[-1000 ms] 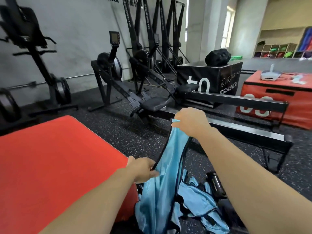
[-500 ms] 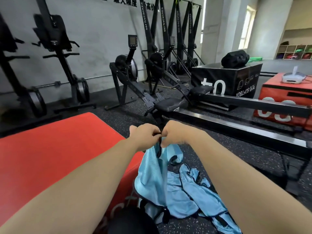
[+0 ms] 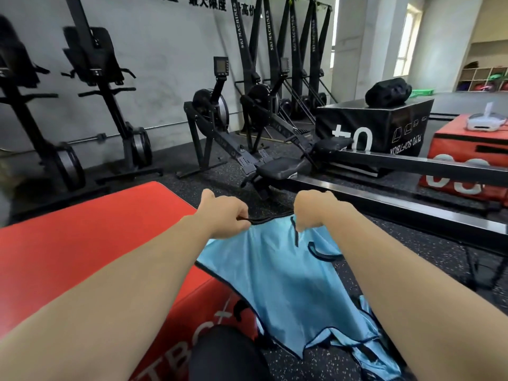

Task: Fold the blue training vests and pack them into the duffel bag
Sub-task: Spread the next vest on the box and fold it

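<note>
I count two grips, both closed on one blue vest (image 3: 286, 284). The left grip (image 3: 223, 215) pinches its black-trimmed top edge, and the right grip (image 3: 316, 213) curls over the same edge. The vest hangs spread between them, over a corner of the red soft box (image 3: 82, 243) and the floor (image 3: 428, 251). More blue fabric (image 3: 380, 356) lies crumpled beneath; I cannot tell how many pieces. One black bag (image 3: 387, 92) sits on one black box (image 3: 384, 127), well apart.

One head-worn camera looks forward and down, close over left hand (image 3: 223, 215) and right hand (image 3: 316, 210); wall (image 3: 165, 64) at 12 o'clock.
</note>
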